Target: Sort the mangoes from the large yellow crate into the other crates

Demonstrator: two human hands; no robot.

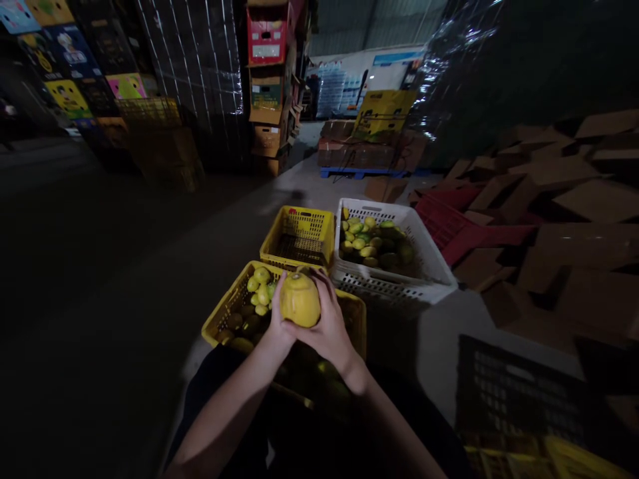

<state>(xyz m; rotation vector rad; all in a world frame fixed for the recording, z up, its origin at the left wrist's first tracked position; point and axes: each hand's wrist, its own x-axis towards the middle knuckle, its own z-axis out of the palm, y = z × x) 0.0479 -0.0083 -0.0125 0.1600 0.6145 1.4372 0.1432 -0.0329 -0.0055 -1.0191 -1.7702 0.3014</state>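
A large yellow fruit (299, 301) is held up in front of me by both hands. My left hand (277, 318) wraps its left side with the thumb over the front. From the right, my right hand (330, 320) cups it with curled fingers. Below the hands sits a yellow crate (225, 307) holding several yellow-green fruits (261, 290). Behind it stands a second yellow crate (299, 238), which looks empty. A white crate (424, 259) to the right holds several green and yellow fruits (372, 243).
Flattened cardboard boxes (559, 213) and a red crate (449, 223) pile up at the right. A dark crate (514, 389) stands near right. Stacked cartons (269, 86) and wrapped pallets (200, 73) rise at the back. Bare concrete floor (124, 266) stretches to the left.
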